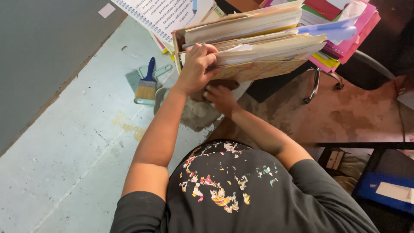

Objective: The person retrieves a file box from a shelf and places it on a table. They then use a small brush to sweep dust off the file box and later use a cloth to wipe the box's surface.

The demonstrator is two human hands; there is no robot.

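A thick stack of paper files and folders [258,39] juts out at the top middle, its bottom cover patterned in yellow and pink. My left hand [196,64] grips the stack's near left corner, fingers curled over the edge. My right hand [221,98] sits just beneath the stack, pressing a brown-grey cloth [196,113] against the surface below. The fingertips of the right hand are hidden under the files. My black printed shirt fills the lower middle.
A blue-handled paintbrush [147,82] lies on a metal dustpan-like scoop [144,73] on the pale ledge [64,151]. A spiral-bound printed sheet [159,13] and colourful folders [345,26] are piled at the top. A chrome chair leg [317,84] stands right, a blue folder [386,190] at lower right.
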